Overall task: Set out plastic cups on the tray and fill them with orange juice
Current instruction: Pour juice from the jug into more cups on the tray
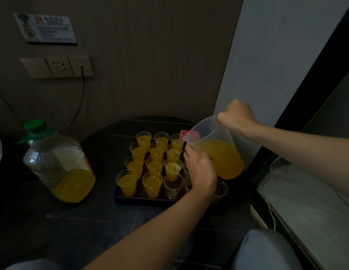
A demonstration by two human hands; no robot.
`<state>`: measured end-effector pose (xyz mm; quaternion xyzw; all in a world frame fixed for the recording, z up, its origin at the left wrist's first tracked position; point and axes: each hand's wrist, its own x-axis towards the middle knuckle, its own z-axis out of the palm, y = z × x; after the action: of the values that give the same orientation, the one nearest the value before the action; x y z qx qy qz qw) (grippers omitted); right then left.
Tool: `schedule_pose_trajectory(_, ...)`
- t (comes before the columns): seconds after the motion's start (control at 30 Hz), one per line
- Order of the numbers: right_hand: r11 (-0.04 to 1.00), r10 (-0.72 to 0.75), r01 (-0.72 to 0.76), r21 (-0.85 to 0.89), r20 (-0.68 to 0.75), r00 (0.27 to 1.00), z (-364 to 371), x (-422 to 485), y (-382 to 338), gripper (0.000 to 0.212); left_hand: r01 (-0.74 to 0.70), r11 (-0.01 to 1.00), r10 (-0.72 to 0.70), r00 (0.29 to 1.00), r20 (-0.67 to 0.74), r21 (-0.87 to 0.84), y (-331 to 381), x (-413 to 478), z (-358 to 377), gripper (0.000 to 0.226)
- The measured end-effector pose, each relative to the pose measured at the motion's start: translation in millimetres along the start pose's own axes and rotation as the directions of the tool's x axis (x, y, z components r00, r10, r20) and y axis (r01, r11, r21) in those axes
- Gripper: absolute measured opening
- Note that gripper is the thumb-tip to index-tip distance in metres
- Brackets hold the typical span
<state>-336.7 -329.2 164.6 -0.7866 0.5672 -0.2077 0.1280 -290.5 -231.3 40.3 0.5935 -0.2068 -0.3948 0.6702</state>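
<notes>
Head view, items listed left to right.

1. Socket panel, wall-mounted, with a dark cable hanging from it. Not part of the work.
2. Bottle, large and clear, green cap on. It stands on the dark table, well left of the tray. Orange juice fills only its bottom part.
3. Tray, dark and rectangular, on the table. Its left and middle columns hold filled cups, packed rim to rim. One frothy cup in the third column looks freshly poured. The empty cup sits just in front of it at the near edge. More clear cups stand to the right, partly hidden.
4. Left hand, back to the camera, over the tray's right columns and under the spout of the pitcher. The fingers are curled, but it cannot be told whether they hold a cup or only steady something.
5. Pitcher, clear plastic, tilted spout-left above the tray, roughly half full of juice.
6. Right hand, fist closed round the pitcher's handle, carrying it.

Step in hand, as judged: filling the right-hand cups, with about two thirds appearing done.

Handling note: bring the spout low over one rim, tip slowly and stop short of the brim. Level the pitcher before shifting, since light cups standing this close tip and splash easily.
</notes>
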Motion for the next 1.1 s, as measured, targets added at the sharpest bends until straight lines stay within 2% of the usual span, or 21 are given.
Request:
schedule_pose_trajectory(0.3, 0.999, -0.05, 0.05, 0.017, 0.041, 0.998, 6.3, -15.1, 10.9, 0.041, -0.014, 0.997, 0.013, 1.0, -0.009, -0.077, -16.8, -20.2, -5.6, 0.063)
schedule_pose_trajectory(0.5, 0.996, -0.085, 0.086, -0.034, 0.043, 0.995, 9.5, -24.1, 11.7, 0.025, 0.008, 0.991, -0.011, 1.0, -0.027, -0.133, -27.7, -26.9, -5.0, 0.058)
schedule_pose_trajectory(0.67, 0.993, -0.11, 0.111, -0.026, 0.048, 0.993, 7.4, -27.7, 11.5, 0.039, 0.028, 0.991, -0.031, 0.999, -0.017, -0.134, -28.5, -36.6, -5.2, 0.058)
schedule_pose_trajectory(0.8, 0.992, -0.11, 0.114, -0.058, 0.067, 0.992, 10.0, -31.6, 13.4, 0.032, 0.046, 0.989, -0.049, 0.999, -0.021, -0.139, -31.6, -39.8, -6.5, 0.059)
schedule_pose_trajectory(1.0, 0.988, -0.138, 0.145, -0.059, 0.104, 0.985, 12.2, -35.6, 11.1, 0.039, 0.078, 0.98, -0.082, 0.996, -0.018, -0.181, -36.7, -42.1, -6.6, 0.064)
schedule_pose_trajectory(1.1, 0.986, -0.141, 0.15, -0.071, 0.111, 0.984, 12.5, -35.8, 9.5, 0.035, 0.08, 0.979, -0.083, 0.996, -0.011, -0.185, -37.2, -42.5, -7.7, 0.064)
